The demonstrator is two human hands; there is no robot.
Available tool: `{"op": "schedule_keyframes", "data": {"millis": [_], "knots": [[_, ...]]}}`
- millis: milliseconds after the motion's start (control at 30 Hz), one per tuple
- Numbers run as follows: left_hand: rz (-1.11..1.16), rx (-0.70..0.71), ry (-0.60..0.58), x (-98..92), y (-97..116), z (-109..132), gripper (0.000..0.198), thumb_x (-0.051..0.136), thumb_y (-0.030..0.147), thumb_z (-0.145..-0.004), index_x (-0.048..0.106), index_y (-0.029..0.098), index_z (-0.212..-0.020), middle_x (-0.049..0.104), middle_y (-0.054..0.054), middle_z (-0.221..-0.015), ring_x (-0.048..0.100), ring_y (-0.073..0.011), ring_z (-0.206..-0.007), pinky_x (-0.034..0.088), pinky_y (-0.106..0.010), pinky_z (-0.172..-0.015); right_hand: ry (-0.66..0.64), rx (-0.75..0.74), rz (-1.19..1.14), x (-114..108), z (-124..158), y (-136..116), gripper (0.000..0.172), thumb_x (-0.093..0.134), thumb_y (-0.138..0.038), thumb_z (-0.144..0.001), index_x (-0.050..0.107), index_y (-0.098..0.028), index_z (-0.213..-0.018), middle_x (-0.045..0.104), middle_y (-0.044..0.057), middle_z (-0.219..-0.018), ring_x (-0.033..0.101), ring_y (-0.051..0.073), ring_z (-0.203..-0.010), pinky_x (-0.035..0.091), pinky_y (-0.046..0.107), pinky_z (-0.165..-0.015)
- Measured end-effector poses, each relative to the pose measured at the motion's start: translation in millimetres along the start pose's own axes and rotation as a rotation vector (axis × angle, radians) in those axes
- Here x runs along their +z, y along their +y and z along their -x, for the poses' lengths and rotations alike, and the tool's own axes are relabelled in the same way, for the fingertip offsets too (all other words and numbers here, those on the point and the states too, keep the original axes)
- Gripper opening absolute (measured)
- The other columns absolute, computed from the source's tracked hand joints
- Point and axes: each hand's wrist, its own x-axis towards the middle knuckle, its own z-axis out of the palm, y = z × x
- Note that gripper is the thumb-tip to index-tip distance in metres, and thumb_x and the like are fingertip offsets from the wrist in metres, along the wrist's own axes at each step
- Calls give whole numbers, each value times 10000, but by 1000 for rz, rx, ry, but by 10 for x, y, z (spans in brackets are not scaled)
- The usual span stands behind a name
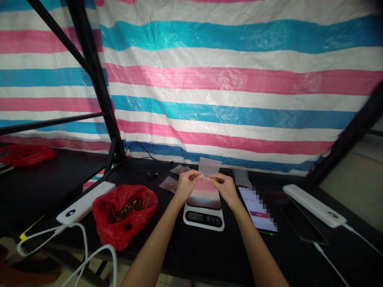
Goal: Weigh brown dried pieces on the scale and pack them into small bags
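Observation:
My left hand (187, 183) and my right hand (223, 186) are both pinched on the lower edge of a small clear plastic bag (209, 166), which stands upright between them. They hold it just above a white kitchen scale (204, 207) with a pink top on the black table (194, 251). A red plastic bag (124, 213) holding brown nuts lies open to the left of my left forearm. Two small filled clear packets (170, 184) lie behind it, near my left hand.
A white power bank (85, 202) with white cables sits at the left, another white power bank (314, 205) at the right. A phone (257, 209) lies right of the scale. A striped tarp (227, 79) hangs behind. Black frame posts (95, 79) rise at left.

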Motion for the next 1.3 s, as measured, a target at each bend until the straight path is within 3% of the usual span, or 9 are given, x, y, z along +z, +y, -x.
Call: {"op": "schedule_keyframes", "data": {"millis": [200,367,567,700,1000,1300], "knots": [[105,-19,-136,19,-13,23,270,589,384,-751,638,119,-733,604,-8,-558,545,-101,-516,420,-200,-523,-7,-28,69,-39,22,-59,281,601,-473,-701,713,-220,-751,665,10,-659,532,134,-548,372,233,-509],[101,5,-90,29,1,47,270,578,389,-761,635,126,-750,594,-6,-567,543,-100,-527,418,-195,-526,-47,39,74,-66,18,-45,332,595,-506,-692,717,-208,-773,590,-7,-500,496,125,-452,333,229,-451],[161,-12,-115,8,9,37,280,584,396,-758,605,119,-790,567,8,-547,525,-89,-495,415,-190,-511,2,17,-8,-71,13,-10,298,609,-467,-686,721,-205,-776,665,29,-646,520,134,-512,364,235,-471],[219,-21,-172,18,28,44,307,547,431,-779,576,126,-790,499,44,-482,469,-69,-423,377,-176,-459,35,35,-33,-63,16,-43,305,627,-465,-670,717,-189,-763,621,16,-566,495,126,-481,340,234,-452],[378,-52,-169,62,142,60,304,594,407,-748,586,105,-775,571,-2,-525,518,-89,-466,408,-194,-468,11,49,-149,-70,32,-115,312,640,-464,-668,691,-167,-753,597,-3,-537,445,101,-417,316,236,-426],[382,-42,-159,57,178,58,290,604,389,-739,610,100,-759,608,-26,-566,547,-100,-486,429,-198,-464,15,33,-282,-71,53,-255,248,681,-407,-630,657,-163,-664,620,14,-613,441,91,-442,328,230,-418]]}}
